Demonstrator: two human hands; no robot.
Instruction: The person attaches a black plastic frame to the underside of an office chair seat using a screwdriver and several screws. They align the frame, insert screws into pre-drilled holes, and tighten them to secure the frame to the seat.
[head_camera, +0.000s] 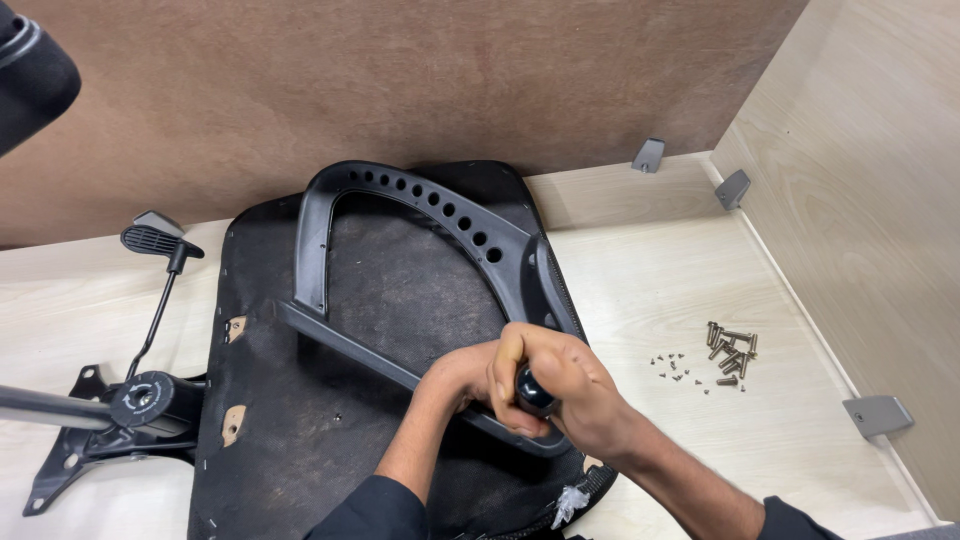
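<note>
Nearest to us, our right hand (565, 385) has its fingers wrapped tight around the black handle of a screwdriver (533, 390), and our left hand (455, 378) sits at its nine o'clock, fingers curled down onto the black armrest frame (420, 205); whether they pinch anything there we cannot tell. We judge that we are driving or loosening a fastener at the frame's lower bar, so the next move calls for keeping the tool square and pressed down. The frame lies flat on the upturned seat base (270, 440), its long axis running from ten o'clock to four o'clock, the arched side toward twelve. Loose screws (730, 355) lie on the counter (650, 270) at three o'clock; the chair mechanism (130, 405) sits at nine.
</note>
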